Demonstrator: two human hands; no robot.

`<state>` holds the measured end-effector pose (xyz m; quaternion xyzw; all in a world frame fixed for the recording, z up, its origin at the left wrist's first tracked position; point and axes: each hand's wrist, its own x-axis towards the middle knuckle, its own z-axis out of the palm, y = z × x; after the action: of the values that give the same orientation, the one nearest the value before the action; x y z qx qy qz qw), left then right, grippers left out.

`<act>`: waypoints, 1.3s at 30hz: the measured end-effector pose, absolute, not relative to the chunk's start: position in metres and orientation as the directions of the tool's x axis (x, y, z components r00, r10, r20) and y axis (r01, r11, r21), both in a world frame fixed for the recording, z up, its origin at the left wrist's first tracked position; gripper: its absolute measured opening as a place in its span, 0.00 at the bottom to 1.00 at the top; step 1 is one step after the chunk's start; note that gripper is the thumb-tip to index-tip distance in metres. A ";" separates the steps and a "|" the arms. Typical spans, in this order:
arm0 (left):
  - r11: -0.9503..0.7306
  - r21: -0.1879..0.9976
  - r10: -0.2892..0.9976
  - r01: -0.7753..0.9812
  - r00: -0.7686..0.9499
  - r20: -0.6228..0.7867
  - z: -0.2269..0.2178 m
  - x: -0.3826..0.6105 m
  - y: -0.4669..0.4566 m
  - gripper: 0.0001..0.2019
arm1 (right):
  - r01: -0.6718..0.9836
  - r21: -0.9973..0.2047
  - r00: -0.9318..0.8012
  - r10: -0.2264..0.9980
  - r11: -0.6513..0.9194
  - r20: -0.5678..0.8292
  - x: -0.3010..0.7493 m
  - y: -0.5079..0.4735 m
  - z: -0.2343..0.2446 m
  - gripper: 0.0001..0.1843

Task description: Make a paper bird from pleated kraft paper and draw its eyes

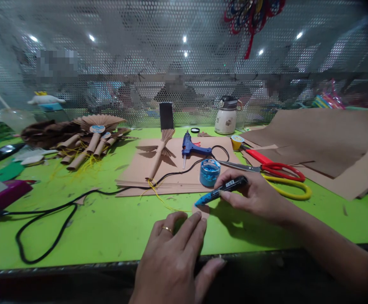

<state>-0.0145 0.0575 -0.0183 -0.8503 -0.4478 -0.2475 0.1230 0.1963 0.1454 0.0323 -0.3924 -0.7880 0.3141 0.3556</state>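
Observation:
My right hand (250, 194) grips a black and blue marker (220, 190), its blue tip down on a small brown paper piece (204, 210). Fingertips of my left hand (179, 249), which wears a ring, press flat on that piece near the table's front edge. The fingers are stretched out and the thumb stands apart. Just behind the marker is an open jar of blue paint (209, 172). A folded brown paper figure (160, 154) with a rolled stem and yellow string lies on stacked brown sheets (133, 177).
A blue glue gun (193, 147) rests on the sheets, its black cord (107, 192) looping left. Scissors (275, 171) with red and yellow handles lie right, before large brown paper (323, 139). Several paper fans (91, 139) are piled left. A white flask (226, 118) stands behind.

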 end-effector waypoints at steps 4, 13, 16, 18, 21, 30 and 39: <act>-0.570 0.009 0.696 0.822 0.476 0.538 -0.019 -0.014 0.058 0.26 | 0.396 -0.767 -0.448 0.835 0.505 0.319 0.196 0.146 0.032 0.05; -0.572 0.024 0.697 0.820 0.471 0.540 -0.017 -0.015 0.057 0.26 | 0.407 -0.721 -0.502 0.797 0.561 0.336 0.200 0.144 0.032 0.05; -0.572 0.022 0.696 0.820 0.471 0.542 -0.017 -0.014 0.057 0.26 | 0.421 -0.710 -0.499 0.798 0.565 0.339 0.201 0.144 0.032 0.06; -0.572 0.018 0.698 0.820 0.475 0.537 -0.017 -0.014 0.058 0.27 | 0.419 -0.713 -0.492 0.800 0.562 0.342 0.201 0.145 0.031 0.06; -0.572 0.018 0.697 0.820 0.474 0.538 -0.017 -0.015 0.058 0.27 | 0.399 -0.727 -0.471 0.806 0.558 0.360 0.201 0.147 0.029 0.05; -0.573 0.029 0.700 0.819 0.470 0.537 -0.018 -0.014 0.057 0.26 | 0.409 -0.714 -0.515 0.790 0.568 0.333 0.199 0.144 0.032 0.06; -0.566 0.036 0.707 0.824 0.462 0.535 -0.017 -0.014 0.057 0.26 | 0.423 -0.718 -0.485 0.807 0.552 0.335 0.201 0.145 0.031 0.06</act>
<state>-0.0142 0.0569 -0.0170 -0.8474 -0.4516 -0.2548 0.1146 0.2012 0.1453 0.0313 -0.3781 -0.8136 0.2843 0.3381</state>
